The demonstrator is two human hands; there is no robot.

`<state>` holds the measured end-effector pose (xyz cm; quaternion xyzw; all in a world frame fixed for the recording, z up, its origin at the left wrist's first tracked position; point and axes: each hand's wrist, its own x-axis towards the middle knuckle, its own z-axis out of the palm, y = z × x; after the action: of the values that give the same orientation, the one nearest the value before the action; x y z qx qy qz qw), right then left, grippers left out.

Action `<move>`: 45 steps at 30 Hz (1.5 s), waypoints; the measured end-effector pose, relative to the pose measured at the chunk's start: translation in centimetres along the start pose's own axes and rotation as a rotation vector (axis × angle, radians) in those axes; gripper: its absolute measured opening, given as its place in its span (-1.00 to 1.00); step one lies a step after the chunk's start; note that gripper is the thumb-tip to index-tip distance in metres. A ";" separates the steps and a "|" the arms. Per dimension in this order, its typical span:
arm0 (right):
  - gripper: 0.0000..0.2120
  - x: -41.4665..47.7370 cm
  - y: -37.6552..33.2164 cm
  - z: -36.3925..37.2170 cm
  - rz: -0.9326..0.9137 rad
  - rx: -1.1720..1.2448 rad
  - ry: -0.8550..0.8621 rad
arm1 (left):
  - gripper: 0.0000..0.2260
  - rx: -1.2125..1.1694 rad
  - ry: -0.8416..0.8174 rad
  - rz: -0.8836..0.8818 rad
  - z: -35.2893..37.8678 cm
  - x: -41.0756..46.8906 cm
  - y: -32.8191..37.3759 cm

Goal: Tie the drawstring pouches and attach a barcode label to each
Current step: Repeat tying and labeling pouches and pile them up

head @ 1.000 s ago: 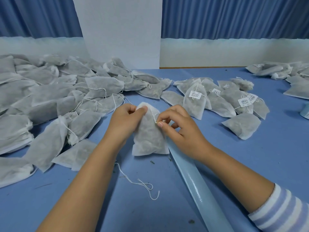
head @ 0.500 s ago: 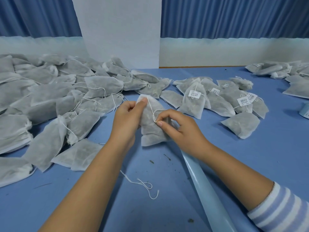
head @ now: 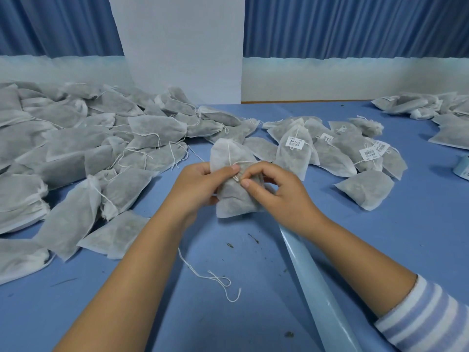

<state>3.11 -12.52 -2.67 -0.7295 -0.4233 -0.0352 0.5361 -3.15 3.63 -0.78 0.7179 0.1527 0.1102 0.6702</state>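
Blue cloth-covered table (head: 418,237) fills most of the view. Left side: large heap of grey-white fabric pouches (head: 76,153), thin strings trailing among them. Right of centre: smaller cluster of labelled grey-white pouches (head: 342,158), overlapping. A further pile of pouches (head: 416,107) sits at the far right edge, well apart. Long pale-blue glossy strip (head: 317,288) runs diagonally from the lower right up under the right wrist. Centre, between heap and cluster: white non-woven drawstring pouch (head: 233,199), dark filling showing through, neck pointing away from the person. Cannot tell whether its lower edge touches the table. Left hand (head: 198,184) grips the pouch's left side, thumb flat on the front, fingers curled behind. Right hand (head: 281,191) pinches the thin white drawstring (head: 229,153) between thumb and forefinger at the pouch's middle, other fingers loosely curled. The string runs up the front to the neck. Loose white string (head: 215,278) lies looped on the table beside the left forearm. Small white barcode label (head: 295,142) hangs on the nearest cluster pouch.
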 end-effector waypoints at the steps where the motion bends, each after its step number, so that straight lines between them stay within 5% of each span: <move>1: -0.93 0.1 0.0 -0.1 0.020 0.028 0.011 | -0.85 -0.016 0.012 -0.011 -0.2 0.2 -0.1; 6: -0.82 0.9 0.8 -1.5 0.250 -0.027 0.128 | -0.89 -0.034 0.009 -0.120 -1.8 1.1 -0.3; 11: -0.86 1.3 1.5 -2.5 0.673 -0.011 0.004 | -0.91 -0.048 -0.060 -0.233 -2.5 1.3 -0.4; 15: -0.81 1.4 1.1 -3.3 0.829 0.083 -0.146 | -0.86 -0.059 -0.092 -0.266 -3.3 1.4 -0.4; 26: -0.87 1.0 1.2 -3.3 0.523 0.211 -0.176 | -0.82 -0.270 -0.285 -0.320 -2.5 1.4 -1.0; 45: -0.84 0.4 0.9 -2.6 0.241 -0.107 -0.176 | -0.57 -0.280 -0.343 -0.281 -2.0 1.9 -1.9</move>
<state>5.02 -14.44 -2.04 -0.8029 -0.3755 0.0710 0.4575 -2.24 6.29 -2.57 0.5980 0.1184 -0.0873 0.7879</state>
